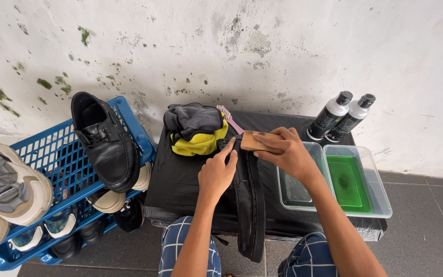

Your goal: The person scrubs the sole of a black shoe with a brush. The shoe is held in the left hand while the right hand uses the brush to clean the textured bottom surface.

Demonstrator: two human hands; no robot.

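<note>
A black leather shoe (249,208) lies lengthwise on a table covered in black plastic (180,174), its sole toward the right. My left hand (217,172) presses on the shoe's upper, fingers curled over it. My right hand (286,151) grips a wooden-backed brush (255,140) and holds it against the far end of the shoe. A grey and yellow cloth (196,129) is bunched just beyond the shoe, with a pink toothbrush (230,118) sticking out beside it.
Two clear plastic tubs sit to the right, one with murky water (296,192), one with green liquid (352,184). Two black-capped bottles (340,117) stand behind them. On the left a blue crate (57,159) holds several shoes, a black one (106,141) on top. My knees are below the table.
</note>
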